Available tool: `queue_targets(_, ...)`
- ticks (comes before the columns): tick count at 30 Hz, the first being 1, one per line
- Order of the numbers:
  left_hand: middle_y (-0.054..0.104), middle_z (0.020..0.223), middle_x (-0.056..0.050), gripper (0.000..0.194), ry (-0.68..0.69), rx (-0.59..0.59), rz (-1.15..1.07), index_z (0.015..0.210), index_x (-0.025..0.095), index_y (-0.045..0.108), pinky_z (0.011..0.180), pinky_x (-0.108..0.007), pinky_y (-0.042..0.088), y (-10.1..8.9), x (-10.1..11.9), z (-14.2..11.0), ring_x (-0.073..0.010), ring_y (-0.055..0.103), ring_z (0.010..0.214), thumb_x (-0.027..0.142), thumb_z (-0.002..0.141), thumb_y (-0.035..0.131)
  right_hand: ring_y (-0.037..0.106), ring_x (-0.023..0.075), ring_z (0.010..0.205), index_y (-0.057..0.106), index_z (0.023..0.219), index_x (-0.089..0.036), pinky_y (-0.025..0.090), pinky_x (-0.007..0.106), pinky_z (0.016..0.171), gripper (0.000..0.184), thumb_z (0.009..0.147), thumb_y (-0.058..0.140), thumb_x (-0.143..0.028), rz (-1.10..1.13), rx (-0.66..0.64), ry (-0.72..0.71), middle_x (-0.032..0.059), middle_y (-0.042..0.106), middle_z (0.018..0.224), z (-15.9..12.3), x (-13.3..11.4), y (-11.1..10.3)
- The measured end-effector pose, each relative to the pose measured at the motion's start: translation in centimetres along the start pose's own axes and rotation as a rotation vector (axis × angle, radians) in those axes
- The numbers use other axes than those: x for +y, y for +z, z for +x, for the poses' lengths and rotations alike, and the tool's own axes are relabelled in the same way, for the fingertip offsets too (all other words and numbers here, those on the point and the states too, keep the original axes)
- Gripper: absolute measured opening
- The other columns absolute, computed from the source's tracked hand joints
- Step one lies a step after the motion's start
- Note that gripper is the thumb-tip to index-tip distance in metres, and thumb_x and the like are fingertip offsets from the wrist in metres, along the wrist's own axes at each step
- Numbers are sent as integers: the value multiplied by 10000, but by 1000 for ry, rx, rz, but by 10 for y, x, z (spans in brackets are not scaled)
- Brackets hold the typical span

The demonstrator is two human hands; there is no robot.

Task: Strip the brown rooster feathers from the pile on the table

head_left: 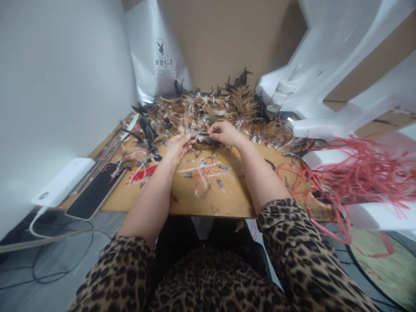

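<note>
A broad heap of brown, white and black feathers (195,110) covers the back of the yellow tabletop (208,203). At the heap's near edge, my left hand (177,149) pinches a small greyish-white feather (203,138) between thumb and fingers. My right hand (226,133) comes in from the other side, thumb and fingertips closed together on the feathers at the same spot. The exact grip is partly hidden by fingers and blurred. Scraps of ribbon and feather bits (203,173) lie on the wood between my forearms.
Along the left edge are a phone (94,190), a white power bank (63,182) with a cable, and thin rods (105,158). Tangled red ribbons (364,173) hang at the right. A silver bag (159,56) and a cardboard panel (227,43) stand behind.
</note>
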State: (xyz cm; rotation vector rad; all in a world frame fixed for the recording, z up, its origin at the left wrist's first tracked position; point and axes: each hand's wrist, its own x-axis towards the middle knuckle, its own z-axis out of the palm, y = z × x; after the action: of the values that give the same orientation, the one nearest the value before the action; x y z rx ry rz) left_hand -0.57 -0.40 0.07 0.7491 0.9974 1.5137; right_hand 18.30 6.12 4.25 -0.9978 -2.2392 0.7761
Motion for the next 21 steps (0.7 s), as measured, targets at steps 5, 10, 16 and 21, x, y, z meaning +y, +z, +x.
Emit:
queue_targets(5, 695, 904, -84, 152, -1, -13, 33, 783, 96, 661, 533, -139, 471, 2, 1, -2, -69, 638, 632, 183, 672, 718, 531, 105, 650, 665, 779, -111, 391, 226, 670, 163, 670, 551, -151, -110, -46, -86, 16, 653, 717, -1, -4, 2)
queue_targets(10, 693, 737, -66, 136, 13, -37, 93, 765, 86, 673, 559, -139, 490, 6, 0, -4, -67, 625, 594, 162, 663, 721, 532, 103, 653, 666, 794, -117, 386, 220, 665, 162, 683, 553, -150, -168, -62, -113, 13, 656, 724, 0, -5, 5)
queue_targets(16, 676, 679, -62, 46, 1, -11, -52, 708, 64, 660, 607, -145, 518, 5, -2, 1, -80, 644, 603, 53, 734, 625, 543, 105, 666, 661, 830, -125, 406, 223, 680, 185, 673, 568, -155, -76, -70, -115, -3, 649, 726, 2, 1, 12)
queue_targets(21, 664, 698, -43, 167, -41, 110, -302, 680, 82, 632, 640, -105, 512, 1, 6, 7, -64, 652, 667, 5, 790, 533, 550, 117, 712, 642, 892, -109, 440, 263, 739, 325, 587, 688, -212, 189, 34, -45, 21, 653, 796, 3, -3, 12)
